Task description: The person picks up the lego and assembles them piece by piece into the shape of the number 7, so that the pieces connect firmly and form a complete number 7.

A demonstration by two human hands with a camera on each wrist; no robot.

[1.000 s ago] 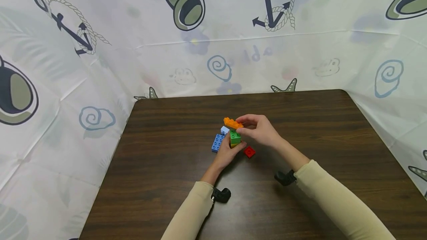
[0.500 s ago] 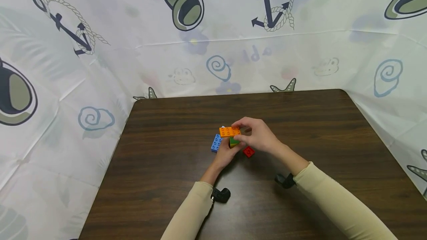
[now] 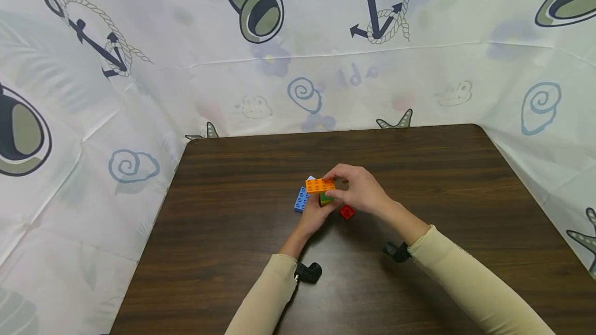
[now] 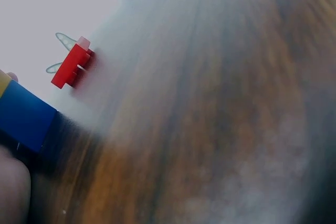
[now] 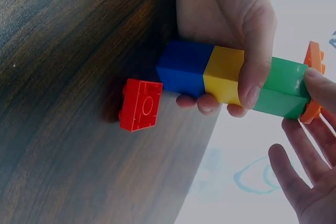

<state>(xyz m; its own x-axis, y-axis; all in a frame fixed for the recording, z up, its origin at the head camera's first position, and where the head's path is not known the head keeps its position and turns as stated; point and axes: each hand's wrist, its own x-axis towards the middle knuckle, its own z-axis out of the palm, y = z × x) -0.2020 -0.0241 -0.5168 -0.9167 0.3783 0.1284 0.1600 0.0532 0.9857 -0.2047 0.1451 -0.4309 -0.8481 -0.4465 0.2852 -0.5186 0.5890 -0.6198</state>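
Observation:
My left hand (image 3: 313, 217) grips a stack of toy building bricks, its fingers and thumb wrapped round the middle. In the right wrist view the stack shows a blue brick (image 5: 184, 67) at the table end, a yellow brick (image 5: 221, 74) in the middle and a green brick (image 5: 281, 90) on top. My right hand (image 3: 362, 188) pinches a thin orange brick (image 3: 319, 185) by its right end, studs up. The orange brick lies across the green brick's top. In the left wrist view only the lower stack and part of a finger show.
Right of the stack, a square red brick (image 3: 346, 212) lies with its hollow underside up. To the left lie a blue studded brick (image 3: 301, 199) and a pale blue brick (image 3: 311, 177), mostly hidden behind the orange one. A patterned cloth (image 3: 251, 81) hangs behind the dark wooden table (image 3: 223, 252).
The right hand has lowered the orange brick toward me, from behind and above the stack onto the green brick's top, turning it level. The left hand has kept its grip on the stack.

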